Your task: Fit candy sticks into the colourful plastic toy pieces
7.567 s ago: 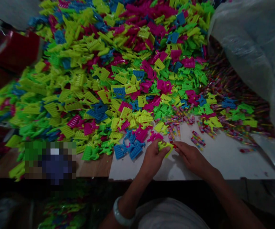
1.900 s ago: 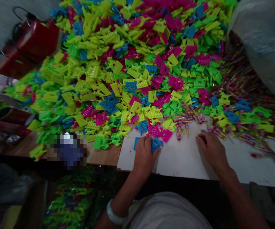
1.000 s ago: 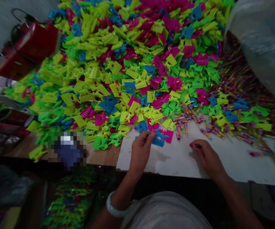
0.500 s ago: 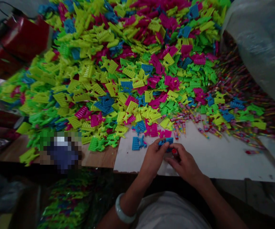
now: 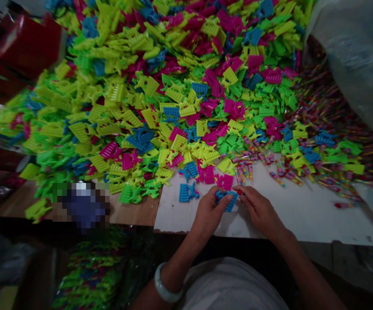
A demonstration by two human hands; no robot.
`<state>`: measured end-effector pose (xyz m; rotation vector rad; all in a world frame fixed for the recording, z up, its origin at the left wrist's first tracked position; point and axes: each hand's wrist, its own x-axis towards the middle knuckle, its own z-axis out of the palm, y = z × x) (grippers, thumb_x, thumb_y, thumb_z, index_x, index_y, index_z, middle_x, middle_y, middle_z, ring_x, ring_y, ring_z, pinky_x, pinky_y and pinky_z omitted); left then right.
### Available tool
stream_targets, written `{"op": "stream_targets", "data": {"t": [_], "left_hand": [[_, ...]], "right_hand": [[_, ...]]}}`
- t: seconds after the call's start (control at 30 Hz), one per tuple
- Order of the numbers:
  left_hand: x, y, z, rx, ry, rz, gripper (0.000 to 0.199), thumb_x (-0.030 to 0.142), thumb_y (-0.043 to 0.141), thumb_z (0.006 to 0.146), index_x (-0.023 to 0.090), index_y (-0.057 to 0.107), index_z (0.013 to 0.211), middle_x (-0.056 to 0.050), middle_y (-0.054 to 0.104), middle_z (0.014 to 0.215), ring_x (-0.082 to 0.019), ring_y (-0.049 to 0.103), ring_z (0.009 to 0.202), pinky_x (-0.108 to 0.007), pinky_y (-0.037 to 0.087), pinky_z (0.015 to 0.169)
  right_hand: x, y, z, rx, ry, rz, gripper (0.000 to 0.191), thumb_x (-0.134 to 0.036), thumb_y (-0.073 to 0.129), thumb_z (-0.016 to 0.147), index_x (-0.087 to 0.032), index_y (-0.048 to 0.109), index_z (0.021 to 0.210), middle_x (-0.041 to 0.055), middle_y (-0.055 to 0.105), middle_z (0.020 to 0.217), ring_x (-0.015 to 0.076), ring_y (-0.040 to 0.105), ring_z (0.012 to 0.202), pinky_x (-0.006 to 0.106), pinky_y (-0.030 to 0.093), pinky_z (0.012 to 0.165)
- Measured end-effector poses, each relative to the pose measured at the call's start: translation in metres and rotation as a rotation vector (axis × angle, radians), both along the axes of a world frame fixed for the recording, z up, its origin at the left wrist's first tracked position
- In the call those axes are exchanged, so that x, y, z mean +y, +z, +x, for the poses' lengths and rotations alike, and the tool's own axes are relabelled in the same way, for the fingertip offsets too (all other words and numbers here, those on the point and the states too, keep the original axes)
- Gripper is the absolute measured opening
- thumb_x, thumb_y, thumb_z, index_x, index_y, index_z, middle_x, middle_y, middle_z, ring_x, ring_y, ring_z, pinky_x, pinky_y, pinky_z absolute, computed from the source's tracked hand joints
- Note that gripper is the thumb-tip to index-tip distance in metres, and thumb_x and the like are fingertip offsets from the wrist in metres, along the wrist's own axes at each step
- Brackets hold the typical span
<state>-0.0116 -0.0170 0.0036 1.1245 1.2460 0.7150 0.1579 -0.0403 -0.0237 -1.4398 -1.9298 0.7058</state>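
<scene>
My left hand [image 5: 209, 211] is closed on a blue slotted plastic piece [image 5: 229, 203], thumb laid over its face. Pinched between the fingertips of my right hand [image 5: 260, 210] is a small red-ended stick [image 5: 240, 192], held close to the right edge of the blue piece. Whether the two touch, I cannot tell. Most of the stick is hidden by my fingers. Another blue slotted piece [image 5: 184, 192] lies flat on the white board [image 5: 290, 215], left of my left hand. A pink slotted piece [image 5: 224, 181] lies just beyond my hands.
A large heap of yellow, green, pink and blue plastic pieces [image 5: 125, 92] covers the back. Many thin colourful sticks [image 5: 341, 125] spill at right beside clear plastic sheeting [image 5: 357, 56]. A red machine [image 5: 21, 51] stands at far left. Filled bags [image 5: 88, 275] lie below the table edge.
The blue piece has tilted and come lower, showing more of its slotted side. My right hand has shifted slightly right, and the red end has moved up to the piece's edge.
</scene>
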Motion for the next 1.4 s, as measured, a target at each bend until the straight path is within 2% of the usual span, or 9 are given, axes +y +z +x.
{"op": "stream_targets", "data": {"t": [0.33, 0.53, 0.63, 0.73, 0.87, 1.07, 1.17, 1.3, 1.4], "left_hand": [[-0.002, -0.006, 0.002, 0.092, 0.033, 0.095, 0.020, 0.038, 0.052, 0.083, 0.019, 0.050, 0.078, 0.004, 0.050, 0.069, -0.011, 0.047, 0.066, -0.024, 0.038, 0.063], [0.008, 0.000, -0.010, 0.210, -0.208, 0.181, 0.024, 0.042, 0.050, 0.083, 0.019, 0.053, 0.076, 0.003, 0.051, 0.068, -0.013, 0.047, 0.066, -0.025, 0.038, 0.063], [0.014, 0.007, -0.012, 0.252, -0.319, 0.274, 0.024, 0.042, 0.051, 0.082, 0.019, 0.055, 0.077, 0.001, 0.054, 0.072, -0.014, 0.048, 0.069, -0.027, 0.038, 0.066], [0.014, 0.006, -0.007, 0.249, -0.234, 0.246, 0.024, 0.043, 0.052, 0.082, 0.019, 0.052, 0.073, 0.002, 0.051, 0.068, -0.013, 0.046, 0.066, -0.026, 0.036, 0.063], [0.007, -0.007, 0.000, 0.140, -0.071, 0.083, 0.026, 0.043, 0.055, 0.079, 0.019, 0.047, 0.069, 0.005, 0.045, 0.062, -0.011, 0.042, 0.060, -0.024, 0.033, 0.056], [0.007, -0.013, 0.001, 0.141, -0.075, 0.001, 0.023, 0.040, 0.056, 0.077, 0.018, 0.050, 0.071, 0.004, 0.048, 0.061, -0.011, 0.042, 0.058, -0.024, 0.031, 0.054], [0.007, -0.008, 0.001, 0.193, -0.115, 0.089, 0.024, 0.040, 0.053, 0.080, 0.019, 0.048, 0.069, 0.004, 0.047, 0.061, -0.011, 0.042, 0.058, -0.025, 0.030, 0.055], [0.004, -0.004, 0.004, 0.312, -0.152, 0.344, 0.021, 0.035, 0.052, 0.082, 0.020, 0.047, 0.068, 0.003, 0.047, 0.065, -0.013, 0.045, 0.064, -0.026, 0.032, 0.062], [0.004, -0.002, 0.007, 0.320, -0.135, 0.380, 0.021, 0.035, 0.051, 0.083, 0.020, 0.047, 0.068, 0.003, 0.046, 0.064, -0.013, 0.044, 0.064, -0.027, 0.031, 0.062]], "right_hand": [[0.000, -0.003, -0.005, -0.094, 0.082, 0.140, 0.026, -0.018, 0.039, 0.092, -0.018, 0.053, 0.113, 0.0108, 0.069, 0.100, 0.0195, 0.066, 0.093, 0.036, 0.057, 0.081], [-0.004, 0.004, 0.002, -0.045, 0.188, 0.012, 0.022, -0.019, 0.039, 0.092, -0.017, 0.056, 0.105, 0.0107, 0.069, 0.095, 0.0184, 0.067, 0.087, 0.031, 0.057, 0.075], [-0.004, 0.007, 0.003, 0.009, 0.173, -0.009, 0.022, -0.021, 0.040, 0.093, -0.018, 0.056, 0.108, 0.0089, 0.069, 0.097, 0.0172, 0.067, 0.089, 0.030, 0.056, 0.076], [-0.007, 0.003, 0.000, -0.031, 0.106, 0.074, 0.026, -0.018, 0.039, 0.092, -0.019, 0.054, 0.114, 0.0101, 0.068, 0.100, 0.0189, 0.066, 0.093, 0.034, 0.056, 0.080], [-0.012, -0.008, -0.003, -0.098, 0.058, 0.137, 0.030, -0.016, 0.038, 0.091, -0.019, 0.053, 0.117, 0.0099, 0.069, 0.095, 0.0205, 0.067, 0.087, 0.037, 0.057, 0.078], [-0.010, -0.011, -0.001, -0.163, 0.111, 0.188, 0.028, -0.014, 0.037, 0.089, -0.017, 0.057, 0.109, 0.0113, 0.069, 0.088, 0.0212, 0.067, 0.081, 0.036, 0.058, 0.072], [-0.010, -0.009, -0.001, -0.097, 0.098, 0.167, 0.026, -0.017, 0.040, 0.090, -0.017, 0.055, 0.111, 0.0111, 0.070, 0.095, 0.0201, 0.068, 0.086, 0.034, 0.059, 0.074], [-0.012, -0.011, -0.003, -0.101, 0.042, 0.191, 0.026, -0.018, 0.040, 0.091, -0.018, 0.054, 0.114, 0.0103, 0.070, 0.096, 0.0200, 0.068, 0.088, 0.035, 0.059, 0.076], [-0.012, -0.012, -0.005, -0.128, -0.007, 0.200, 0.026, -0.018, 0.039, 0.092, -0.018, 0.054, 0.114, 0.0100, 0.070, 0.095, 0.0203, 0.068, 0.087, 0.036, 0.059, 0.075]]}}
